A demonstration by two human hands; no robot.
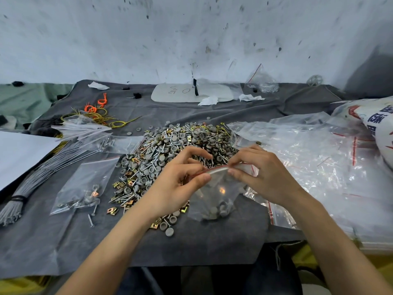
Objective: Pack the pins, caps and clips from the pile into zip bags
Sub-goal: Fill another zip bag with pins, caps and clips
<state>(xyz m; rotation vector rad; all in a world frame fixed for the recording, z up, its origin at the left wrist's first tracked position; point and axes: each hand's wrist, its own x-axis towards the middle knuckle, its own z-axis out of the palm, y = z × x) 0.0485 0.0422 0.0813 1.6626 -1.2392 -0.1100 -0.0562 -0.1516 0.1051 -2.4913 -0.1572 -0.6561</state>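
Near the front edge of the table, over the dark grey cloth cover [191, 248]: a small clear plastic zip bag with a red seal line [214, 196], held up between both hands just above the near fringe of the pile. Left hand [176, 188] pinching the left end of the bag's mouth between thumb and forefinger, other fingers curled loosely above. Right hand [265, 177] pinching the right end the same way, fingers bent over the strip. Mouth slightly parted; hard to tell whether being opened or pressed closed. Inside, sunk to the bottom, a handful of round grey caps, plus a brassy glint that may be a clip; no pins made out through the film. Toward the left edge, lying flat, one clear zip bag already loaded with pins, caps and a clip [83, 186], a couple of loose silver pins [91, 220] just beside it. Directly behind the hands, mid-table, the big heap of grey caps, silver pins and brass-coloured square clips [170, 145]. By that look, early days: one bag filled, one in hand, hundreds of pieces left. Along the right edge, a thick drift of empty clear zip bags [308, 162] waiting. Near the far edge, a flat white plastic panel [176, 93] and crumpled white tissue [209, 100].
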